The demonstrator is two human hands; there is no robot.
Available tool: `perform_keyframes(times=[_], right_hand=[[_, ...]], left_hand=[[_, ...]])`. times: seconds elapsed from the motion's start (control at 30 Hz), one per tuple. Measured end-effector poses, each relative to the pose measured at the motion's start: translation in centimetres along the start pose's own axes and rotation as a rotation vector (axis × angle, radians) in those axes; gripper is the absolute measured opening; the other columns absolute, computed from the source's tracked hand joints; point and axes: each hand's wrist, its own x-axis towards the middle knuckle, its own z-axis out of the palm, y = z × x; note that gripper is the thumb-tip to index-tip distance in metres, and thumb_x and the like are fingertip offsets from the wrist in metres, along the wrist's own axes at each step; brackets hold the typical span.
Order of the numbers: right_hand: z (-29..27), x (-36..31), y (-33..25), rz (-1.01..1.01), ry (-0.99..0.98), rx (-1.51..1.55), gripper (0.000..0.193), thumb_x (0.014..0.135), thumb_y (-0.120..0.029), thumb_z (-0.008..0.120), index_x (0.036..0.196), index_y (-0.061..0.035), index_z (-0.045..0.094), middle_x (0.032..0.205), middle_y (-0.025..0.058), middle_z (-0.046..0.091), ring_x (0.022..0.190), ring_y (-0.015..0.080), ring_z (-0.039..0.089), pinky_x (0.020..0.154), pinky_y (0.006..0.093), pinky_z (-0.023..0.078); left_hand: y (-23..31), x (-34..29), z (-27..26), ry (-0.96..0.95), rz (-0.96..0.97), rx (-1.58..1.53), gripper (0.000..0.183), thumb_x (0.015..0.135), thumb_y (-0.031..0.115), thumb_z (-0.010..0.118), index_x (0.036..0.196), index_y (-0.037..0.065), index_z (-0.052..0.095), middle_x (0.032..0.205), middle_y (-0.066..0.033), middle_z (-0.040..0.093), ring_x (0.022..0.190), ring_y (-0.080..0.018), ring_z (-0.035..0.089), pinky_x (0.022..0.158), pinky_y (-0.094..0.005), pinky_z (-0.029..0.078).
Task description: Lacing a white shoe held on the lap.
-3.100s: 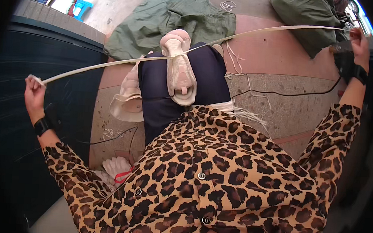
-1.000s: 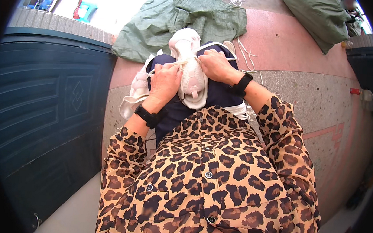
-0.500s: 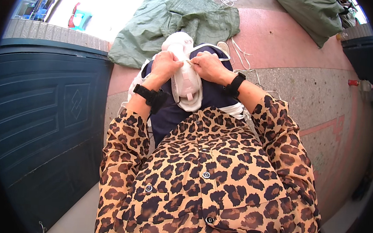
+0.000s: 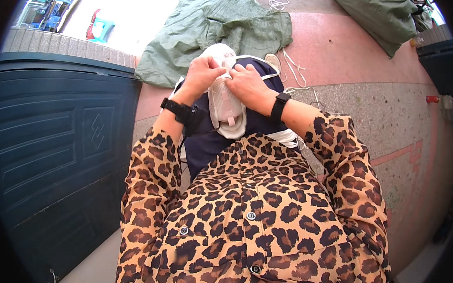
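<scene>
A white sneaker with pale pink panels lies on the navy cloth over my lap, its heel with a pink pull tab towards me. My left hand is closed in a pinch over the lacing area, left of the middle. Opposite it, my right hand bends its fingers into a pinch too, and the fingertips of both hands nearly meet. A thin pale strand, which looks like a shoelace, runs between the fingertips; its ends are hidden. The hands cover the middle of the sneaker.
Beyond my lap a green tarp is spread on the floor. White cords lie right of it. A dark blue panelled door stands close on the left. At the upper right sits a large green covered bundle.
The right hand has turned further over the sneaker, its back now more upward, and both hands remain pinched close together. The whole view has shifted slightly.
</scene>
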Motion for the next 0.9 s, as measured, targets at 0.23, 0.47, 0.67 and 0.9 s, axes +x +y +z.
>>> perform_keyframes(times=[0.23,0.47,0.67,0.9], right_hand=[[0.0,-0.2,0.3,-0.151,0.069,-0.122,0.008,0.067,-0.014,0.056,0.072,-0.0106,0.062,0.083,0.0031,0.054,0.089,0.0169,0.051,0.074,0.0330,0.038],[-6.5,-2.3,-5.8,-0.504,0.291,0.363,0.014,0.068,-0.016,0.057,0.082,-0.0119,0.054,0.079,0.0017,0.048,0.081,0.0183,0.051,0.074,0.0304,0.040],[-5.4,-2.1,-4.9,-0.256,0.366,0.668,0.011,0.073,-0.012,0.062,0.081,-0.0093,0.055,0.084,0.0027,0.058,0.083,0.0187,0.056,0.075,0.0321,0.044],[-19.0,-0.8,-1.3,-0.067,0.591,1.015,0.012,0.085,-0.005,0.051,0.094,-0.0021,0.058,0.071,0.0047,0.059,0.059,0.0103,0.055,0.054,0.0226,0.045]], left_hand=[[1.8,2.1,-1.7,-0.263,-0.325,-0.478,0.025,0.068,0.007,0.071,0.089,0.000,0.059,0.072,-0.0035,0.060,0.062,-0.0100,0.054,0.058,-0.0224,0.043],[2.6,1.3,-2.0,-0.328,-0.149,0.246,0.022,0.064,0.007,0.072,0.082,-0.001,0.063,0.073,-0.0063,0.062,0.064,-0.0118,0.057,0.059,-0.0244,0.046],[2.0,0.4,-1.3,0.075,0.336,1.004,0.007,0.070,0.013,0.057,0.070,0.006,0.057,0.066,-0.0125,0.059,0.072,-0.0309,0.057,0.063,-0.0424,0.044],[1.5,2.2,0.2,-0.164,0.180,0.177,0.018,0.066,0.021,0.067,0.076,0.007,0.062,0.072,-0.0098,0.062,0.066,-0.0230,0.060,0.062,-0.0308,0.047]])
